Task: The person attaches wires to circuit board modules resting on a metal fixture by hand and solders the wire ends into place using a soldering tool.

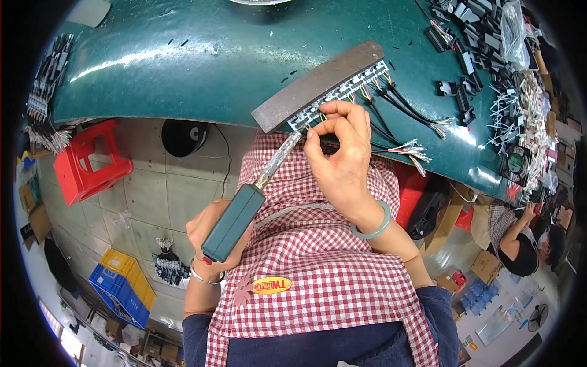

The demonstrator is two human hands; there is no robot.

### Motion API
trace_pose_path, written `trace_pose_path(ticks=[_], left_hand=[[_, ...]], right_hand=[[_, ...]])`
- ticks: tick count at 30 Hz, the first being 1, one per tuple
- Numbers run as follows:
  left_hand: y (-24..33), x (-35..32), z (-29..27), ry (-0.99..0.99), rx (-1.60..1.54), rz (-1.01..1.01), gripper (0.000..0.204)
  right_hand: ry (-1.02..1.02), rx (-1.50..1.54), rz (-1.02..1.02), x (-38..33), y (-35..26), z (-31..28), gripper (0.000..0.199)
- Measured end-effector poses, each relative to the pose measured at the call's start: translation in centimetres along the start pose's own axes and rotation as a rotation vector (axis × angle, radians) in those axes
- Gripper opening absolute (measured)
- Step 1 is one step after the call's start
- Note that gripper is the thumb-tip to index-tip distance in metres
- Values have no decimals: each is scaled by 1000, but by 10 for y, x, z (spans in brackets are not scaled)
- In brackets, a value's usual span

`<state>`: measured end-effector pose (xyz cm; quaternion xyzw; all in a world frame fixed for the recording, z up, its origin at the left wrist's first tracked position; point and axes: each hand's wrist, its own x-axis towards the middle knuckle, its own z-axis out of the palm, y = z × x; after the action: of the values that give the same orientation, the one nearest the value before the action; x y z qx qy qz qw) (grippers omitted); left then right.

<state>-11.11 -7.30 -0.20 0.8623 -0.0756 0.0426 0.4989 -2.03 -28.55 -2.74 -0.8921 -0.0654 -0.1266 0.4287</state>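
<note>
My left hand (211, 229) is wrapped around a hand tool (235, 220) with a boxy dark green body and a foil-wrapped barrel. The barrel's tip reaches the near-left end of a strip of small white circuit boards (336, 93). This strip lies along the near edge of a curved brown block (321, 82) on the table. Over the strip's left part, my right hand (342, 153) pinches thumb and forefinger together at a thin wire, mostly hidden by the fingertips. Black cables (406, 110) with stripped, coloured ends run from the strip to the right.
The green table (153, 79) carries black plastic housings (465, 61) and heaped white wires (532, 122) at right, and bundled cables (49, 92) at far left. Below stand a red stool (92, 159) and blue and yellow crates (122, 287). Another person (520, 244) works at far right.
</note>
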Motion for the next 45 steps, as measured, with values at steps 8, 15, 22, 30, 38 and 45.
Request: trace_pose_path(ticks=[8, 15, 22, 30, 38, 45], left_hand=[[4, 3, -5, -66, 10, -35, 19], [4, 1, -7, -78, 19, -46, 18], [-2, -18, -9, 73, 95, 19, 19], [-5, -21, -7, 55, 113, -69, 28], [0, -5, -7, 4, 111, -11, 25], [1, 8, -4, -63, 58, 39, 21]], right_hand=[[-1, -39, 21, 1, -2, 0, 11], [9, -19, -15, 0, 2, 3, 13], [5, -29, -20, 1, 2, 2, 14], [26, 71, 51, 0, 1, -1, 13], [22, 67, 45, -1, 3, 1, 13], [19, 33, 27, 3, 2, 0, 12]])
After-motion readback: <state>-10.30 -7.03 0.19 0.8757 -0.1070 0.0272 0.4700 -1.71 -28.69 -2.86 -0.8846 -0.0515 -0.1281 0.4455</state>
